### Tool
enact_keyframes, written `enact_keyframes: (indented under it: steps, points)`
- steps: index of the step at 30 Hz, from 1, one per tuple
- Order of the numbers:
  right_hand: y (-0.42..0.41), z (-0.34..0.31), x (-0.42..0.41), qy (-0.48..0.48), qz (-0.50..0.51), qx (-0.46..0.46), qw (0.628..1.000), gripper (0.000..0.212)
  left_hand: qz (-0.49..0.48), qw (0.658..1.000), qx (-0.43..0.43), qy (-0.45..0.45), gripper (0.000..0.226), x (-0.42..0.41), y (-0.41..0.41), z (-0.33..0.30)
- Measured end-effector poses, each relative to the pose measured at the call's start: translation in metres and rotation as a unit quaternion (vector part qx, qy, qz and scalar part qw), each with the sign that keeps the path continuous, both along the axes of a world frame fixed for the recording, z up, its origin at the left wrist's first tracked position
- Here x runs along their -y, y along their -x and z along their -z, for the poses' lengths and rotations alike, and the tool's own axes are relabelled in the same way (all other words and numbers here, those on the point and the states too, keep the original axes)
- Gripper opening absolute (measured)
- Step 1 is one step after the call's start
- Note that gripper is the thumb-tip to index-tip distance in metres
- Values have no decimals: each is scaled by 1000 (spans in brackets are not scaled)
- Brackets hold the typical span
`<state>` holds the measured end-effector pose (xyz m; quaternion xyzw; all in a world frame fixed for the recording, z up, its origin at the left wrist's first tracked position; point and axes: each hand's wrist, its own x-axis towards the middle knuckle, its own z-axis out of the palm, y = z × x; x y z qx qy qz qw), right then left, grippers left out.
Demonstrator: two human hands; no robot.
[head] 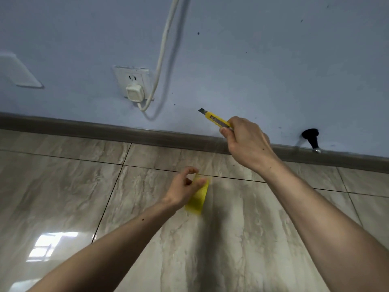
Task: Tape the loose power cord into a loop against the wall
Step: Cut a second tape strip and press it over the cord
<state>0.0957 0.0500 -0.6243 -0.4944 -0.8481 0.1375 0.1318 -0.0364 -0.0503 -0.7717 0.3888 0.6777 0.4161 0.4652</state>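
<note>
A white power cord [163, 49] hangs down the pale blue wall and curves into a white plug [134, 93] seated in a wall socket [131, 80]. My right hand [246, 142] grips a yellow utility knife [216, 120] with its blade out, pointing up and left, just right of the socket and off the wall. Lower down, over the floor tiles, my left hand [185, 188] pinches a yellow strip of tape [199, 199] by its top end; the strip hangs below my fingers.
A grey skirting board [84, 128] runs along the foot of the wall. A black door stopper [311, 137] sticks out at the right. A white blank plate [19, 72] sits on the wall at far left. Glossy marble-look floor tiles [63, 186] fill the foreground.
</note>
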Motion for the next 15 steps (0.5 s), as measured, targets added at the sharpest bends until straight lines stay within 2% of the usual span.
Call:
enact_keyframes:
  steps: [1,3,6,7,9,13,15]
  points:
    - [1,2,2,4,-3,4,1000,25,9,1000,-25,0,25,0,1,5]
    - [-1,2,-1,1,11,-1,1000,26,52,998,1,-30,23,3,3,9]
    - [-4,-6,-11,-22,42,-5,999,27,127,981,136,-47,53,10,8,13]
    - [-4,-7,-14,-24,36,2,999,27,129,980,144,-37,60,11,8,15]
    - [-3,-5,-12,-25,17,26,999,27,107,989,102,-10,60,9,8,18]
    - [-1,-3,-11,-27,20,17,999,27,45,999,20,14,41,-1,10,21]
    - [1,-6,-12,-17,7,20,1000,27,67,998,-2,11,40,2,10,22]
